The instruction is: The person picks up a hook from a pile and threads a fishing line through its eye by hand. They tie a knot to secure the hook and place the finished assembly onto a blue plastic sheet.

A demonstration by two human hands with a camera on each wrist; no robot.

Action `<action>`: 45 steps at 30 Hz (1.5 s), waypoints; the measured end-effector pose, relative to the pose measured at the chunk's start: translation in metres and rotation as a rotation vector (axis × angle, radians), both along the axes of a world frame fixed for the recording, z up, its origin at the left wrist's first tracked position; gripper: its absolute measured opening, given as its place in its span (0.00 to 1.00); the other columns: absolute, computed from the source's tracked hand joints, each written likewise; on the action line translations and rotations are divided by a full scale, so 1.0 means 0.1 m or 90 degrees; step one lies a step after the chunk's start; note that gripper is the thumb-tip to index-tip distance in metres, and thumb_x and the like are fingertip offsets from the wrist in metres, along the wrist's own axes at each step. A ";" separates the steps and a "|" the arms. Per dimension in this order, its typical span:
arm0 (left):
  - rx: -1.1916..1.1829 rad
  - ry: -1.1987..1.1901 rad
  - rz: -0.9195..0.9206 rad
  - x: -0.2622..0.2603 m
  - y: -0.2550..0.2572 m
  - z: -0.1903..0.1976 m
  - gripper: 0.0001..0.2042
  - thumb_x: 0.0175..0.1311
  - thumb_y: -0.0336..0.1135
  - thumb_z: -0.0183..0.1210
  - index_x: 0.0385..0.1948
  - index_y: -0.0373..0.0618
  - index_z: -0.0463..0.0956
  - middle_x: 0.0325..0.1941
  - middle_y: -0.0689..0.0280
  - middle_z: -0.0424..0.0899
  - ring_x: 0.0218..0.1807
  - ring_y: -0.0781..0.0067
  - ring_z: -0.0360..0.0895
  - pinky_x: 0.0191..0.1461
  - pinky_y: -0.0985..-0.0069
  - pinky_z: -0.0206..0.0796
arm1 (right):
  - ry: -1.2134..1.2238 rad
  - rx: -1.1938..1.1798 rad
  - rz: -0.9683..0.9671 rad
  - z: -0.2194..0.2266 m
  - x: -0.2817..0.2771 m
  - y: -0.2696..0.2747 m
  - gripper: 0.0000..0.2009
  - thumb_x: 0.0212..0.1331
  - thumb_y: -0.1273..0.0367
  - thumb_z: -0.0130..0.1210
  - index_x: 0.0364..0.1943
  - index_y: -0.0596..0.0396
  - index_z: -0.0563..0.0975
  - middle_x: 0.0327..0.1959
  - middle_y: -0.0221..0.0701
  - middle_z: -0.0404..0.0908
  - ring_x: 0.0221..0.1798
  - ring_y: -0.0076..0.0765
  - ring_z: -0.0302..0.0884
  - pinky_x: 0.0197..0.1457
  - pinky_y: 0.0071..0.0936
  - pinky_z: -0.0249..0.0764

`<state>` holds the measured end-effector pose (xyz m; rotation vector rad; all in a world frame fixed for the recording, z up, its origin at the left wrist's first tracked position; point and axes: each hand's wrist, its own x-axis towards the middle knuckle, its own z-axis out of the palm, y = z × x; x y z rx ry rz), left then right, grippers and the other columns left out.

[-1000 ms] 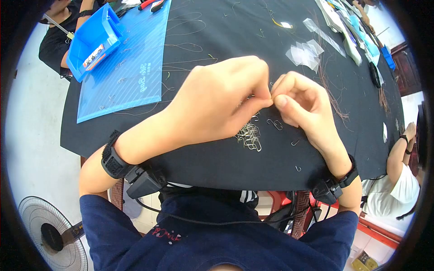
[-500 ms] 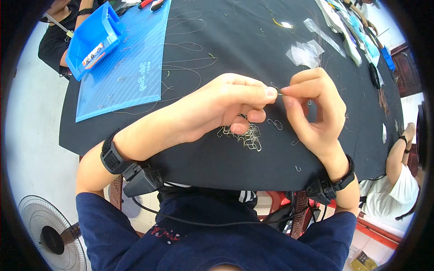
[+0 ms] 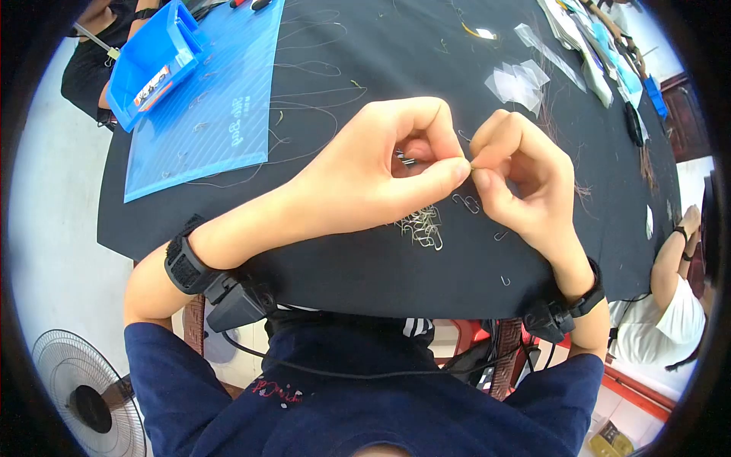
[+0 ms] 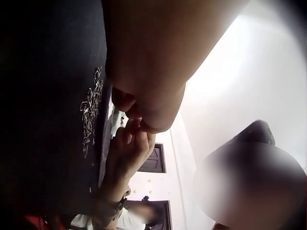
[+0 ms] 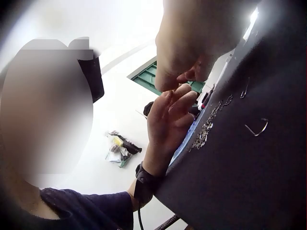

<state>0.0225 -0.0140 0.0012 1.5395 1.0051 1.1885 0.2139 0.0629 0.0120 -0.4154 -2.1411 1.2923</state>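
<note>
My left hand (image 3: pixel 388 167) and right hand (image 3: pixel 529 175) meet fingertip to fingertip above the black table. With thumb and forefinger, the right hand pinches a small fish hook (image 3: pixel 464 135), whose thin metal curve shows beside its forefinger. The left thumb and forefinger pinch a thin fishing line right at that hook; fingertips hide most of both. Below the left hand lies a pile of fish hooks (image 3: pixel 420 227), also seen as a pile (image 5: pixel 205 129) in the right wrist view. A few loose hooks (image 3: pixel 466 203) rest beneath the right hand.
A blue bin (image 3: pixel 152 72) sits on a blue plastic file bag (image 3: pixel 205 129) at the left, with looped lines trailing from it. Clear plastic pieces (image 3: pixel 518 84) and reddish-brown strands (image 3: pixel 582 189) lie at the right. A fan (image 3: pixel 87 400) stands at lower left; other people sit around the table.
My left hand rolled thumb-side up half a second ago, then turned back with its knuckles raised. The right hand shifted slightly, and both hands still meet at the fingertips.
</note>
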 end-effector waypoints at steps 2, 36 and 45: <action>0.025 0.036 -0.008 -0.03 0.00 0.01 0.08 0.63 0.29 0.59 0.26 0.43 0.69 0.24 0.79 0.63 0.26 0.94 0.57 0.26 0.88 0.47 | 0.000 -0.055 0.023 0.00 0.01 0.01 0.03 0.52 0.79 0.56 0.30 0.61 0.74 0.30 0.25 0.73 0.26 0.12 0.65 0.25 0.12 0.61; 0.384 0.260 0.147 -0.03 0.10 0.02 0.07 0.50 0.20 0.64 0.29 0.42 0.81 0.29 0.71 0.76 0.27 0.88 0.73 0.19 0.89 0.57 | -0.019 0.229 -0.123 0.02 -0.02 -0.05 0.05 0.50 0.78 0.59 0.31 0.58 0.76 0.30 0.28 0.75 0.28 0.22 0.70 0.29 0.18 0.65; 0.327 0.227 0.212 -0.03 0.12 0.00 0.06 0.50 0.22 0.65 0.29 0.43 0.80 0.29 0.72 0.76 0.28 0.88 0.74 0.19 0.89 0.56 | 0.008 0.055 -0.112 -0.02 -0.01 0.01 0.04 0.62 0.72 0.56 0.36 0.59 0.76 0.31 0.24 0.77 0.34 0.15 0.72 0.35 0.15 0.70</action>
